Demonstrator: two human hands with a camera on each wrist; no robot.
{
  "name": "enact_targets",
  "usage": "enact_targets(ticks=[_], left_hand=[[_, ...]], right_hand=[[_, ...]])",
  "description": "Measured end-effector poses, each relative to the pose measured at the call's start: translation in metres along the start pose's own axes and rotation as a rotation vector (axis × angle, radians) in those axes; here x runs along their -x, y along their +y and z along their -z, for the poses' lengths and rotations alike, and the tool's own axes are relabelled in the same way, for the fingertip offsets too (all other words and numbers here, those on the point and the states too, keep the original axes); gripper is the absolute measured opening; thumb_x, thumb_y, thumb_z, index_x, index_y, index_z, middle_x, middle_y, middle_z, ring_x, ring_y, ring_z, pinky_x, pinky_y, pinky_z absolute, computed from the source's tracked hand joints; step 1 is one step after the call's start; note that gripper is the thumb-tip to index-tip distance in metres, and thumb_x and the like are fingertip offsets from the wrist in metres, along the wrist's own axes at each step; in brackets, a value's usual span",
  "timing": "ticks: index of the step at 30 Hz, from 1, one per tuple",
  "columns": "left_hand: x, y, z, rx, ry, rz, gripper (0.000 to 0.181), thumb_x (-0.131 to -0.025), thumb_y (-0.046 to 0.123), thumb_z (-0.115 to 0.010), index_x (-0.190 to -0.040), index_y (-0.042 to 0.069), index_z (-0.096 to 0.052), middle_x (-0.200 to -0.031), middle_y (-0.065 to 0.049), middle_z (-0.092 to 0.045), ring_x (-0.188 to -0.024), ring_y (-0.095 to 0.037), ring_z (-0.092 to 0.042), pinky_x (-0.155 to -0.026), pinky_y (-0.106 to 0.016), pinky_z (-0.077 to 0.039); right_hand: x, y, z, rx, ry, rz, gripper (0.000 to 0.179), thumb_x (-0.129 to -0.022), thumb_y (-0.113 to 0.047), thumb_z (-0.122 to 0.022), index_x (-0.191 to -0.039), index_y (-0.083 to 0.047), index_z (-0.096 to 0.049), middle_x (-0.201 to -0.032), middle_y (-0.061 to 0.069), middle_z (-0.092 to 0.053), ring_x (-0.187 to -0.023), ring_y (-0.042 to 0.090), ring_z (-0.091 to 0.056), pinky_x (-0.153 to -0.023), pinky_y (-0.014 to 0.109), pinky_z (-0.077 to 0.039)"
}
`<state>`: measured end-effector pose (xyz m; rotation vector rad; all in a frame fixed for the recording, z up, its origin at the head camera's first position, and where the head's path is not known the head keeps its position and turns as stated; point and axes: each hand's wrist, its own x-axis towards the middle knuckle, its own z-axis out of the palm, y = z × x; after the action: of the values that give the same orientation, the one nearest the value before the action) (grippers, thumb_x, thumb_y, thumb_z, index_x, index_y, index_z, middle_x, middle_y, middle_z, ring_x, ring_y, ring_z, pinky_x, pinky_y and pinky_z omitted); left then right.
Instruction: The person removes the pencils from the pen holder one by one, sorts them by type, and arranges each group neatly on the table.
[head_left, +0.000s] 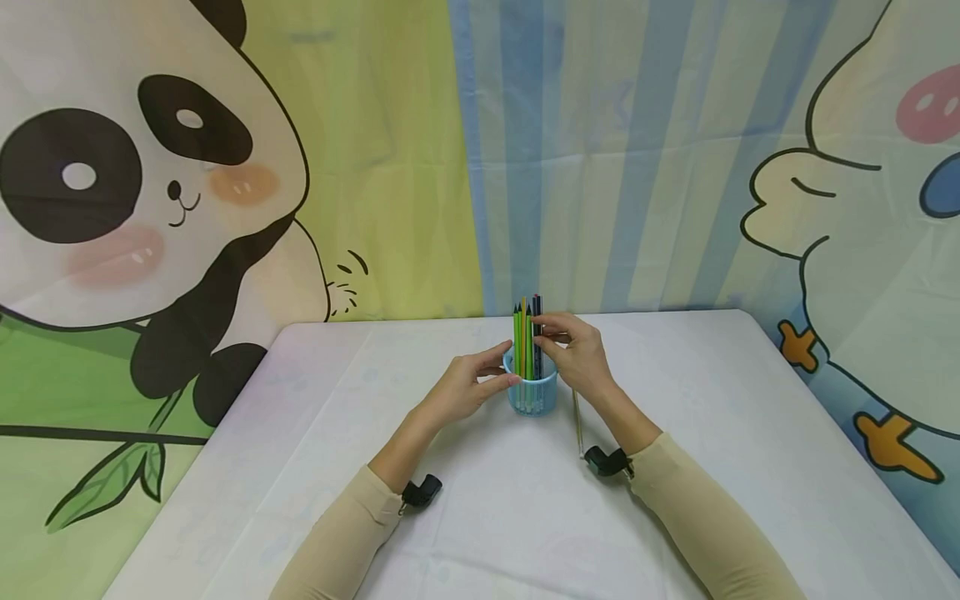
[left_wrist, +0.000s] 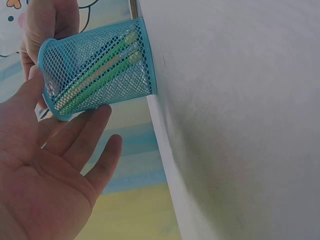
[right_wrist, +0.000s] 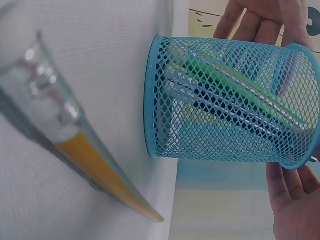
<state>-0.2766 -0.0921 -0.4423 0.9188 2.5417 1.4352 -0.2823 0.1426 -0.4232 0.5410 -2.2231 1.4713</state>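
Note:
A light blue mesh pencil cup (head_left: 532,402) stands upright on the table with several green and dark pencils (head_left: 522,346) in it, points up. My left hand (head_left: 467,385) holds the cup at its left side. Its thumb (left_wrist: 31,86) is at the rim and its other fingers lie along the mesh wall in the left wrist view. Above the rim, my right hand (head_left: 581,354) pinches a dark pencil (head_left: 537,358) at the cup's right side between thumb and fingers. In the right wrist view the cup (right_wrist: 225,100) shows the pencils' lower ends through the mesh.
A loose yellow pencil (head_left: 577,423) lies on the white table (head_left: 480,517) just right of the cup, its metal-banded end (right_wrist: 55,105) toward me. Behind the table's far edge hangs a printed curtain (head_left: 585,208). Each wrist wears a small black camera (head_left: 422,492).

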Motion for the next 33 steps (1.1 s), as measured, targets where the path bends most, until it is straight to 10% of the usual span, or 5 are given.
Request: enact_targets(ticks=[21,33], left_hand=[[0.001,0.000,0.000,0.010,0.004,0.016,0.077,-0.097,0.050,-0.069,-0.160,0.015,-0.042,-0.155,-0.004,-0.056,-0.125,-0.023,-0.068,-0.110,-0.053,-0.051],[0.000,0.000,-0.001,0.004,0.000,0.014,0.076,-0.098,0.049,-0.069,-0.160,0.015,-0.042,-0.158,-0.005,-0.052,-0.126,-0.023,-0.068,-0.112,-0.050,-0.050]], right_hand=[[-0.001,-0.001,-0.001,-0.023,0.066,0.011,0.036,-0.090,0.009,-0.075,-0.125,0.000,-0.072,-0.123,0.018,-0.069,-0.106,0.036,-0.070,-0.091,0.047,-0.062],[-0.006,-0.011,0.011,-0.146,0.232,0.139,0.040,-0.088,0.017,-0.071,-0.127,0.008,-0.068,-0.122,0.025,-0.066,-0.106,0.034,-0.068,-0.087,0.015,-0.058]])
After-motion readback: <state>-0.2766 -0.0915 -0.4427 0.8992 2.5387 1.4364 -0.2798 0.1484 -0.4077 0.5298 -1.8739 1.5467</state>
